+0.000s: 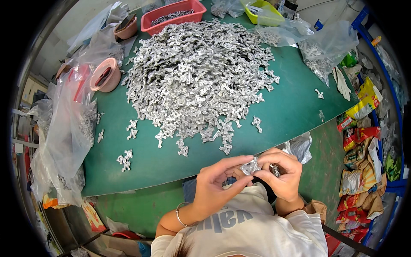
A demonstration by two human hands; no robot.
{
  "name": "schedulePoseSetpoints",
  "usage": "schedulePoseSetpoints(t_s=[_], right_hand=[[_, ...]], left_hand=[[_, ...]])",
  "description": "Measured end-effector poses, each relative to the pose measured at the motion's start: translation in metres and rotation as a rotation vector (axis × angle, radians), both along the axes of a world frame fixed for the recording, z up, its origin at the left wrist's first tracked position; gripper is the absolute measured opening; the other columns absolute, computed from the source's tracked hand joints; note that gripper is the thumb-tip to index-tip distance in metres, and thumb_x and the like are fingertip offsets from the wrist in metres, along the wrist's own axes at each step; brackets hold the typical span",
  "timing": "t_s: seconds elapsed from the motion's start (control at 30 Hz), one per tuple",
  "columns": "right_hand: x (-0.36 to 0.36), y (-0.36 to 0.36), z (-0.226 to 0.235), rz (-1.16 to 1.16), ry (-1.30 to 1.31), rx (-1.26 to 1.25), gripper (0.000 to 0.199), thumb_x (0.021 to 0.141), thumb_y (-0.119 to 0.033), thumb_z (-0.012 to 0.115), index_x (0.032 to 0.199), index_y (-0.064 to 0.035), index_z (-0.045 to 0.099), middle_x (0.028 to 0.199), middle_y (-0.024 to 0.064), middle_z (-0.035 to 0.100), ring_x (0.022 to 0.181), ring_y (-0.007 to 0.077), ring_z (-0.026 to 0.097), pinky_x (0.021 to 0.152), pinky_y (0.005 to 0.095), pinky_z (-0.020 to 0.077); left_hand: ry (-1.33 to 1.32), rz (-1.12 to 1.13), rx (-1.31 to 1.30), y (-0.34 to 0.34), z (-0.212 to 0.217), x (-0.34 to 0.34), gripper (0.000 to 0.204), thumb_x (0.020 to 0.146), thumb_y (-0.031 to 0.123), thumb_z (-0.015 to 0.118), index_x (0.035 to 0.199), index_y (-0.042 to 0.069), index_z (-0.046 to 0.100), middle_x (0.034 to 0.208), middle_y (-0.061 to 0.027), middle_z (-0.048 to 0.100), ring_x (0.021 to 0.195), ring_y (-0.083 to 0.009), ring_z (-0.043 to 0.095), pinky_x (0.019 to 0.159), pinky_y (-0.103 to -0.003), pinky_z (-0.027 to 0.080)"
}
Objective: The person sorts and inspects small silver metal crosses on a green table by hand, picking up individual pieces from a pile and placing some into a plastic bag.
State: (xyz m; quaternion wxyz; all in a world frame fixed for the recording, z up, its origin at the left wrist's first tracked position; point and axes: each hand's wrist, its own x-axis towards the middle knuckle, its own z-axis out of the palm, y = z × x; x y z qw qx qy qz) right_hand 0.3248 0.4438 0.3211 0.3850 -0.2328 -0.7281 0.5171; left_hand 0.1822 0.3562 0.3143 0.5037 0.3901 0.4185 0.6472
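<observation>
In front of my chest, just off the table's near edge, both hands meet at a small silver cast metal part. My left hand pinches it between thumb and fingers from the left. From the other side, the thumb and forefinger of my right hand grip the same part. Another piece of silver metal shows within the curled fingers of my right hand; its shape is partly hidden. Beyond my hands, a large heap of similar metal parts covers the middle of the green table.
A red basket of metal parts and a yellow-green basket stand at the back. Left are a pink tub and plastic bags. A bag of parts and a white glove lie right. Loose parts sit near the front.
</observation>
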Motion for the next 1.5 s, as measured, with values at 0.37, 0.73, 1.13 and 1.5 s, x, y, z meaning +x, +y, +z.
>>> schedulePoseSetpoints(t_s=[0.37, 0.73, 1.13, 1.5], right_hand=[[0.001, -0.007, -0.007, -0.103, 0.037, 0.042, 0.02, 0.064, 0.006, 0.067, 0.083, 0.0024, 0.063, 0.077, 0.0113, 0.06, 0.052, 0.0081, 0.046, 0.049, 0.021, 0.0362], [0.0, 0.0, -0.01, -0.059, 0.096, -0.295, 0.011, 0.081, -0.005, 0.055, 0.086, 0.0043, 0.06, 0.077, 0.0081, 0.056, 0.061, 0.0066, 0.046, 0.057, 0.0189, 0.036], [0.0, 0.002, -0.011, -0.022, 0.223, -0.617, 0.011, 0.083, -0.006, 0.054, 0.073, -0.0019, 0.052, 0.066, 0.0009, 0.054, 0.051, 0.0037, 0.043, 0.047, 0.0181, 0.0311], [0.001, 0.001, -0.016, 0.055, 0.306, -0.668, 0.013, 0.084, -0.007, 0.052, 0.073, -0.0014, 0.052, 0.064, 0.001, 0.052, 0.05, 0.0035, 0.041, 0.045, 0.018, 0.0296]], left_hand=[[-0.037, 0.228, -0.018, -0.002, 0.002, 0.013, 0.045, 0.074, -0.01, 0.059, 0.116, -0.005, 0.045, 0.082, -0.0088, 0.057, 0.075, -0.0132, 0.059, 0.07, -0.026, 0.048], [-0.798, -0.364, -0.465, 0.009, -0.008, -0.01, 0.035, 0.083, 0.014, 0.053, 0.11, -0.009, 0.048, 0.089, -0.0095, 0.059, 0.069, -0.0106, 0.057, 0.06, -0.02, 0.047], [-0.61, -0.337, -0.326, 0.003, -0.006, -0.007, 0.025, 0.086, 0.008, 0.05, 0.106, -0.007, 0.053, 0.092, -0.0172, 0.06, 0.08, -0.0216, 0.062, 0.071, -0.029, 0.052], [-0.546, -0.343, -0.368, 0.002, 0.003, -0.007, 0.022, 0.082, 0.004, 0.055, 0.103, -0.004, 0.056, 0.087, -0.0165, 0.062, 0.074, -0.0197, 0.063, 0.068, -0.027, 0.051]])
